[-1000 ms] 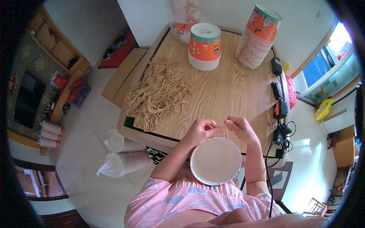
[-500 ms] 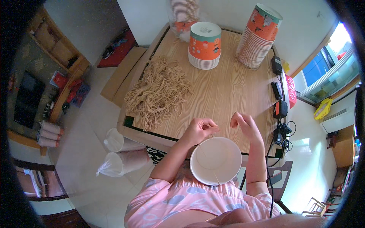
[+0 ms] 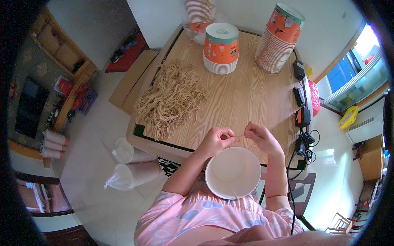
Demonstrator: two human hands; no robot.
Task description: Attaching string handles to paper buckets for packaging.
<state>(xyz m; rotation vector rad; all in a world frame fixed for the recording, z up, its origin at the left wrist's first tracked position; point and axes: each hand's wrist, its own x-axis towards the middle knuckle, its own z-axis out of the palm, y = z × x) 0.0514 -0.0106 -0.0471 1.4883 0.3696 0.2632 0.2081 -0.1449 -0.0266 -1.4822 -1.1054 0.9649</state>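
A white paper bucket point(image 3: 232, 173) sits mouth up at my lap, against the table's front edge. A short beige strand lies inside it near the rim closest to me. Beyond the far rim, my left hand point(image 3: 219, 141) is closed in a pinch on a beige string point(image 3: 241, 136). My right hand point(image 3: 261, 137) pinches the same thin string a small gap to the right. To the left on the table lies a loose, tangled heap of beige string point(image 3: 170, 98).
Upturned orange-and-green paper buckets point(image 3: 221, 51) stand nested at the back of the wooden table point(image 3: 230, 102), with a taller stack point(image 3: 279, 39) at the back right. Black adapters and cables point(image 3: 303, 118) run along the right edge. Bagged bucket stacks point(image 3: 137, 175) lie below on the left.
My right hand has moved left, close to my left hand, and its fingers now meet the string. My left hand and the bucket have barely moved.
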